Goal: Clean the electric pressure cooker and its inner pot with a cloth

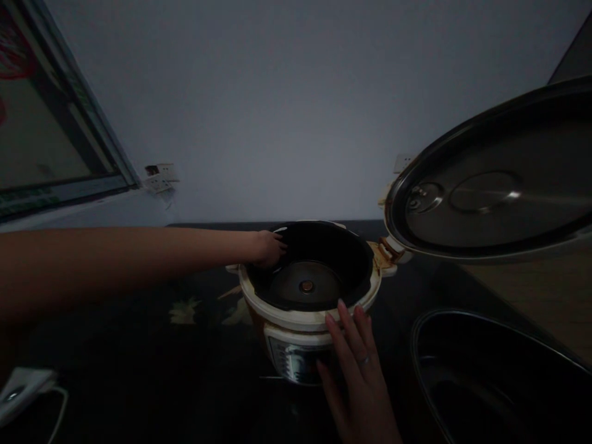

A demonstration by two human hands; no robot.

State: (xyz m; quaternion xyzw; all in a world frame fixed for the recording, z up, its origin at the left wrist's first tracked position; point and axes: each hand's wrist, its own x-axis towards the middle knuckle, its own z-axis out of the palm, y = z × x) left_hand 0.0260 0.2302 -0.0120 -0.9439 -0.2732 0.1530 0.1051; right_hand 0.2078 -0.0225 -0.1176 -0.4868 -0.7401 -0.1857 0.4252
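Observation:
An electric pressure cooker (pixel 296 317) with a cream rim and a dark front panel stands on the black counter, its lid (pixel 490 179) swung up to the right on a stained hinge. Inside, the heating plate (pixel 324 280) shows, with a small brownish knob at its centre. My left hand (pixel 269 248) reaches over the left rim into the cooker, fingers curled against the inner wall; what they hold, if anything, is hidden. With fingers stretched out, my right hand (pixel 356 364) rests against the front right of the rim.
A dark inner pot (pixel 490 376) sits at the lower right. On the left lie a white plug-like device (pixel 23 391) with a cord and a pale leaf pattern (pixel 184 311) on the counter. Wall sockets (pixel 161 176) and a window (pixel 55 123) are behind.

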